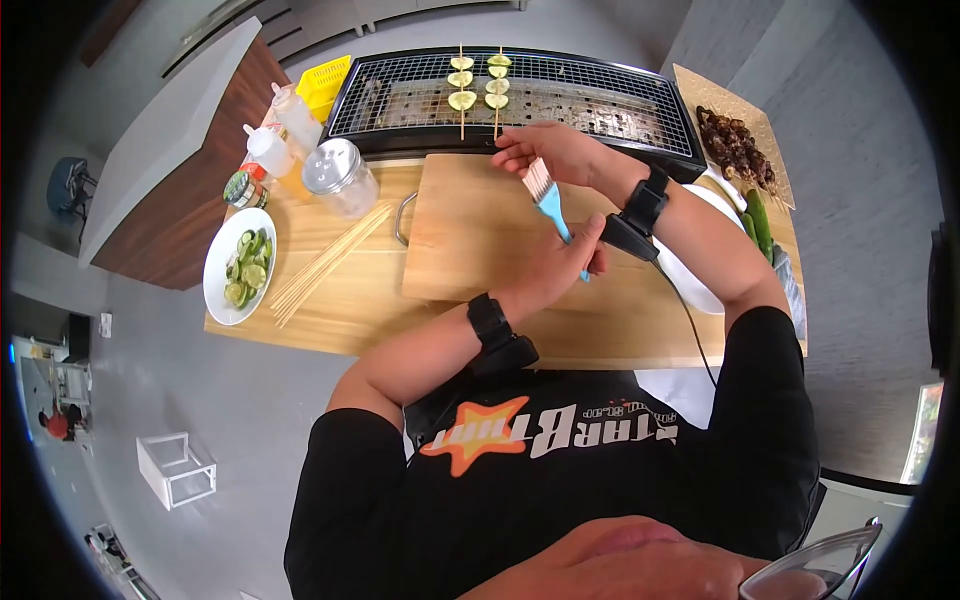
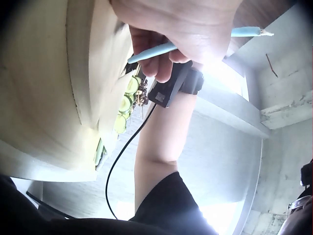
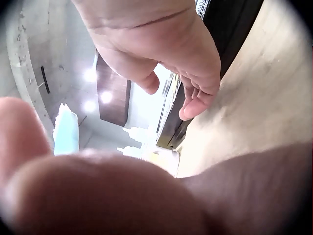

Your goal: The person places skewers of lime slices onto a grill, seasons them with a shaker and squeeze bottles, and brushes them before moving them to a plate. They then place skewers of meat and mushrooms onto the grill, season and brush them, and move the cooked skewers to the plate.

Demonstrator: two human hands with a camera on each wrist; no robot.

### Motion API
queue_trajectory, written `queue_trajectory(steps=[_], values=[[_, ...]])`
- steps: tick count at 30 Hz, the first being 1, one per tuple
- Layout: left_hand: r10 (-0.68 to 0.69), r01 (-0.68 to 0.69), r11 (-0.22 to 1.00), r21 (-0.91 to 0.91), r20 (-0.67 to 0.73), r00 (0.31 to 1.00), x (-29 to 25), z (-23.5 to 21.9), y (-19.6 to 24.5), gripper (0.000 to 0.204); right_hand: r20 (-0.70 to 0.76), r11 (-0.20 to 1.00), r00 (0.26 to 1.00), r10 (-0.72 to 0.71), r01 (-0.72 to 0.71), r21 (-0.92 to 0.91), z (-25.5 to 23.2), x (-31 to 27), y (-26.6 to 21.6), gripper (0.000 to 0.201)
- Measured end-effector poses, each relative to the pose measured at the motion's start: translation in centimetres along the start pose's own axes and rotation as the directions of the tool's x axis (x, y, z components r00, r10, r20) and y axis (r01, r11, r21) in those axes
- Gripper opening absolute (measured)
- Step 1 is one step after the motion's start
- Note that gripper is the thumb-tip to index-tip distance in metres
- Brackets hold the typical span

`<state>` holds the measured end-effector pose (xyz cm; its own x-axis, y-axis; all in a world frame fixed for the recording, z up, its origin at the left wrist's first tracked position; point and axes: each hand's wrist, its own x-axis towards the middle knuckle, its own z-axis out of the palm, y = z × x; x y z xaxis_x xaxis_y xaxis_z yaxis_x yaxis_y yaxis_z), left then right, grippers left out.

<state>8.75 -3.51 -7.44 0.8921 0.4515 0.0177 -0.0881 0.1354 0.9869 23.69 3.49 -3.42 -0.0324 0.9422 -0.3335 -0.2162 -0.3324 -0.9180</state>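
My left hand (image 1: 550, 270) grips the light-blue handle of a basting brush (image 1: 551, 205) over the wooden cutting board (image 1: 450, 230). The pale bristles point up towards the grill. My right hand (image 1: 548, 155) is just beyond the brush, its fingertips close to the near end of a bamboo skewer (image 1: 497, 126). In the right wrist view its fingers (image 3: 195, 106) bend loosely, with the thumb apart and nothing between them. Two skewers of round pale-green slices (image 1: 462, 101) lie across the wire grill (image 1: 400, 90). The left wrist view shows the brush handle (image 2: 156, 50) in my left hand.
Bare bamboo sticks (image 1: 330, 262) and a white bowl of green slices (image 1: 215, 290) lie left, near a lidded glass jar (image 1: 345, 185) and squeeze bottles (image 1: 268, 150). At right are a white plate (image 1: 690, 275), whole cucumbers (image 1: 760, 225) and dark browned pieces (image 1: 735, 145) on a board.
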Motion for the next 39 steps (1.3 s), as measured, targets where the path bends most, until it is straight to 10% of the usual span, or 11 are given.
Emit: queue_trajectory(steps=[21, 30, 39], values=[[0.068, -0.067, 0.997, 0.048, -0.023, 0.997, -0.4, 0.3, 1.2, 0.057, -0.064, 0.990, 0.992, -0.106, 0.111, 0.087, -1.1, -1.5, -0.6, 0.022], [0.093, -0.102, 0.966, -0.239, -0.049, 0.994, 0.4, 0.5, -0.7, 0.052, -0.232, 0.858, 0.889, -0.394, 0.265, -0.440, -3.7, -18.4, -1.4, 0.026], [0.116, -0.122, 0.971, -0.207, -0.044, 0.992, 0.3, 1.0, -0.3, 0.050, -0.438, 0.681, 0.805, -0.400, -0.059, -0.730, -7.3, -34.0, 6.3, 0.020]])
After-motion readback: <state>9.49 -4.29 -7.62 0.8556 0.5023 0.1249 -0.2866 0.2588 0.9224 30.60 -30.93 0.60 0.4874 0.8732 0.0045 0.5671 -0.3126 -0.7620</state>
